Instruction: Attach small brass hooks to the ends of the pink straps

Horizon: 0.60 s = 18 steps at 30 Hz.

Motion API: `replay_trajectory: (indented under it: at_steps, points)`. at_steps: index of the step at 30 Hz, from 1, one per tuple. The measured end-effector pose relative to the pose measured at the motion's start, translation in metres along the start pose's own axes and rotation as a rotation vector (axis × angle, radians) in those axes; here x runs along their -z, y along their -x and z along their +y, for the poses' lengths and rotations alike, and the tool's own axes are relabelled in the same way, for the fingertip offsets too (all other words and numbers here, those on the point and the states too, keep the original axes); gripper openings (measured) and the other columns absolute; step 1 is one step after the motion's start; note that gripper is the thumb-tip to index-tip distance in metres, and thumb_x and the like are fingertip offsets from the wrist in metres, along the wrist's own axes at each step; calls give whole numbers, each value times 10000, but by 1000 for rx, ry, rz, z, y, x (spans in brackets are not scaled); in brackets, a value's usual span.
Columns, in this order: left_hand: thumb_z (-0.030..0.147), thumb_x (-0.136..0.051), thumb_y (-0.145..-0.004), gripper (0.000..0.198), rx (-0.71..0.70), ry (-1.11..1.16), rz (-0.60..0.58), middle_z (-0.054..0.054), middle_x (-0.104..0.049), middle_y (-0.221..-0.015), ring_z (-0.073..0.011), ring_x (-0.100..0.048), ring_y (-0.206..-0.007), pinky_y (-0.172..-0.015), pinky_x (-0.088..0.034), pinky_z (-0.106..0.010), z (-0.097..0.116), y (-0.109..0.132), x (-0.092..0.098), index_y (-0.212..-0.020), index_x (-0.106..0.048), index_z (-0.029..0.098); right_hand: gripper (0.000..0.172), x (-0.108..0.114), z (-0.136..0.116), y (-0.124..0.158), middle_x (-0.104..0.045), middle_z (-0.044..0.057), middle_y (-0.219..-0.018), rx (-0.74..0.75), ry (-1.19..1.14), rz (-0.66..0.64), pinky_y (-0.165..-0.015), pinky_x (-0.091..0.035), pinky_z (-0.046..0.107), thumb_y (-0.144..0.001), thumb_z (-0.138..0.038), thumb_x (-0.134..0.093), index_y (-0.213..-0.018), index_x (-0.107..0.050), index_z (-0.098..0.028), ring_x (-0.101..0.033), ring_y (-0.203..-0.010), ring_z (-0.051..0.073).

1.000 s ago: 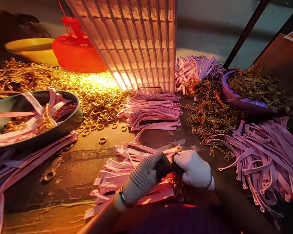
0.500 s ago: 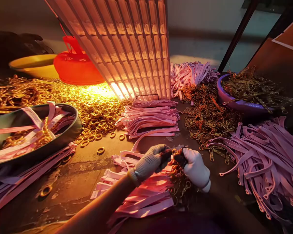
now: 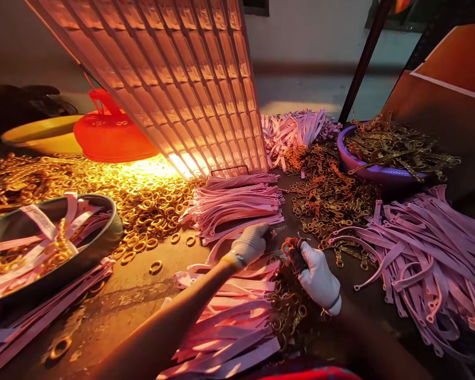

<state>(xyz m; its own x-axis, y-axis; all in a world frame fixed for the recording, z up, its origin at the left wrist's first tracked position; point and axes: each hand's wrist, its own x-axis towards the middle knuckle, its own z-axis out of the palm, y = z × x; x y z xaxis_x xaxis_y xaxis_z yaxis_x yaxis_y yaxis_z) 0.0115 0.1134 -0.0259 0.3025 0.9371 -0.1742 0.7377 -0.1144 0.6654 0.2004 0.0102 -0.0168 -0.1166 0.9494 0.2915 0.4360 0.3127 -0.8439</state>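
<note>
My left hand (image 3: pixel 250 246), in a pale glove with dark fingertips, is closed at the near edge of a stacked bundle of pink straps (image 3: pixel 237 208). What its fingers hold, if anything, is hidden. A little to the right, my right hand (image 3: pixel 316 274), in a white glove with dark fingers, pinches a small metal ring (image 3: pixel 285 247). Below both hands lies another heap of pink straps (image 3: pixel 229 316), with ring-ended brass-coloured chain pieces (image 3: pixel 291 309) on its right side.
Gold rings (image 3: pixel 154 211) spread at the left beneath a glowing red lamp (image 3: pixel 113 137). A ribbed panel (image 3: pixel 174 84) leans behind. A dark basin (image 3: pixel 116 224) holds straps and chains; a purple basin (image 3: pixel 346 153) holds chain pieces. More straps (image 3: pixel 423 264) lie right.
My hands, close together before, are now apart. The left has moved up and left towards the stacked straps. The right stays nearly in place with the ring. The camera view has shifted.
</note>
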Motion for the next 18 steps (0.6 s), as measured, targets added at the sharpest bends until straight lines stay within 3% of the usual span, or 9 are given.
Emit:
replay_trajectory:
  at_steps: [2, 5, 9, 13, 15, 18]
  points:
    - [469, -423, -943, 333, 46, 169, -62, 21, -537, -545, -122, -458, -424, -432, -374, -219, 0, 33, 12, -931, -602, 188, 300, -5, 2, 0, -727, 68, -963, 44, 41, -28, -855, -531, 331, -945, -193, -489, -1205, -637, -220, -671, -897, 219]
    - [578, -550, -867, 377, 220, 692, -112, 81, -384, -468, -73, -297, -359, -349, -226, -174, 2, 82, 21, -822, -539, 203, 347, -19, -4, 0, -717, 66, -977, 118, 116, -104, -846, -515, 318, -886, -94, -469, -1164, -638, -215, -658, -932, 217]
    - [634, -604, -826, 459, 282, 967, -45, 74, -391, -473, -56, -271, -357, -329, -194, -171, 6, 126, 11, -709, -475, 209, 257, -33, -30, 1, -690, 69, -881, 172, 438, -314, -720, -470, 294, -800, -51, -502, -976, -637, -180, -631, -817, 211]
    - [612, -614, -839, 460, 266, 952, 0, 74, -394, -484, -57, -300, -363, -352, -230, -180, 10, 146, 1, -684, -458, 208, 179, -35, -53, 10, -669, 101, -873, 296, 828, -397, -613, -380, 313, -795, -69, -560, -938, -617, -161, -595, -758, 225]
    - [584, -604, -858, 445, 221, 857, 21, 78, -376, -485, -60, -306, -379, -377, -236, -185, 13, 151, 2, -672, -463, 205, 119, -34, -55, 17, -652, 106, -832, 424, 956, -355, -568, -323, 313, -860, -74, -530, -903, -597, -162, -565, -707, 215]
    - [484, -565, -901, 390, 64, 586, 129, 49, -431, -513, -82, -365, -445, -446, -281, -205, 17, 156, 2, -649, -520, 190, 182, -35, -50, 23, -613, 89, -751, 598, 1042, -269, -542, -268, 315, -950, -79, -449, -835, -556, -170, -515, -643, 197]
